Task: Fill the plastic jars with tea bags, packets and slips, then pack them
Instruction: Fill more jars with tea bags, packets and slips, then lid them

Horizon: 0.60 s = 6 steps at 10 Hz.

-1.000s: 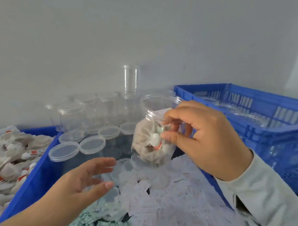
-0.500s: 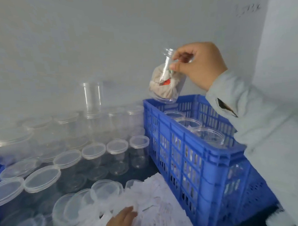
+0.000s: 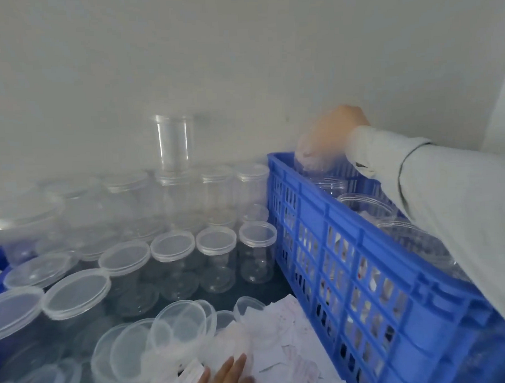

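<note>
Jar (image 3: 312, 162) — seemingly in right grip (image 3: 328, 136)

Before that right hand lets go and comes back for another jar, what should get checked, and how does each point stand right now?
1. Right hand over the far end of the blue crate: ok.
2. Filled jar below the crate rim: not ok, only partly; motion blur hides how deep it sits.
3. Grip released: cannot tell, the fingers are blurred.
4. Free spot under the jar: cannot tell, though other jars already stand in the crate.
5. Left hand resting flat on the paper slips, ready for the next fill: ok.
6. Empty lidded jars standing to the left of the crate: ok.
</note>
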Tool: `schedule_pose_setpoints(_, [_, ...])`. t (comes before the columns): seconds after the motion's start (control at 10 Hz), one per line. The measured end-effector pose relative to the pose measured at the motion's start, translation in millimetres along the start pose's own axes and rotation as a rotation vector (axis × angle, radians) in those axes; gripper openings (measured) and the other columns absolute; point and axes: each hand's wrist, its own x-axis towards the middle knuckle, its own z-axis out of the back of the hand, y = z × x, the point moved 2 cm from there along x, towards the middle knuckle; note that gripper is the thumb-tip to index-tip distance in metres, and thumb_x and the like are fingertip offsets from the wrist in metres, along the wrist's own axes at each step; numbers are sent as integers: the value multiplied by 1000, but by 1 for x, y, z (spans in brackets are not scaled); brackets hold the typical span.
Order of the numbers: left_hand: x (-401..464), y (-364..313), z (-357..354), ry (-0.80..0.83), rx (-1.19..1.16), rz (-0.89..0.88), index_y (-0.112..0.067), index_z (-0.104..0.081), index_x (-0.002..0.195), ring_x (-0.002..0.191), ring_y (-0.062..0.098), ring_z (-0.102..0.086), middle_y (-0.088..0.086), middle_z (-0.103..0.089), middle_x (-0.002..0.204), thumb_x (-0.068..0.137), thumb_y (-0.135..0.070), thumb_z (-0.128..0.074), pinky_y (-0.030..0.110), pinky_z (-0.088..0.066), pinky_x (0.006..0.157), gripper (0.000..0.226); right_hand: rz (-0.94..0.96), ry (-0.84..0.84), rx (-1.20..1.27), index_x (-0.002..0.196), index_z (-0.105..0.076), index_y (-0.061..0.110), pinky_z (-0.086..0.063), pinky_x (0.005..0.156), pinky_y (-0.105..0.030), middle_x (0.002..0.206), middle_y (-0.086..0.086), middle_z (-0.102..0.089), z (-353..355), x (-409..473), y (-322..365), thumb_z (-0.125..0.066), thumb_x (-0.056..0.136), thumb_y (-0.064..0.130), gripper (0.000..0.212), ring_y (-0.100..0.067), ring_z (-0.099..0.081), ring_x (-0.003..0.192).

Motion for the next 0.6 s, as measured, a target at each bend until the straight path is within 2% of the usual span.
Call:
schedule_pose_setpoints(0.1, [12,-26,-3,-143,-201,199,-42,-38,116,94,-40,-33,-44,-56,108,91,-1,-16,39,14,87,53,-30,-40,26,104,-74,12,-43,88,-22,114,-3,-69,-4,8,-4,-60,90,13,20,-22,-62,106])
schedule_pose_setpoints(0.2, [12,-67,-20,-21,-725,226,-28,-65,71,71,8,-71,-11,-73,81,95,-29,-18,27,-38,72,53,-101,-7,115,105,-73,12,-48,88,-25,110,-3,-70,-8,11,-7,-65,86,10,21,-20,-63,89])
schedule_pose_setpoints(0.3, [9,-67,-18,-196,-780,407,-32,-55,78,70,11,-71,-10,-73,80,95,-33,-16,24,-35,83,43,-98,77,45,101,-74,12,-49,83,-27,105,-5,-71,-10,6,-7,-66,85,11,19,-23,-64,78])
schedule_pose_setpoints(0.4, [16,-62,-13,-436,-735,484,-26,-37,82,68,11,-72,-8,-73,77,96,-36,-16,23,-25,92,27,-82,81,44,99,-74,13,-50,88,-30,104,-4,-71,-11,-1,-2,-63,87,11,17,-23,-65,86])
schedule_pose_setpoints(0.5, [20,-66,-18,-615,-647,513,-25,-36,81,82,13,-64,-8,-72,71,96,-37,-20,25,-24,92,25,-62,128,18,101,-74,11,-50,89,-31,105,-5,-71,-19,-4,6,-60,87,8,20,-22,-63,87])
schedule_pose_setpoints(0.6, [22,-68,-24,-733,-588,532,-25,-36,80,83,9,-56,-10,-72,68,96,-35,-20,24,-24,92,24,-78,207,-53,109,-70,3,-51,93,-36,109,-13,-69,-33,-7,7,-58,89,9,24,-29,-65,100])
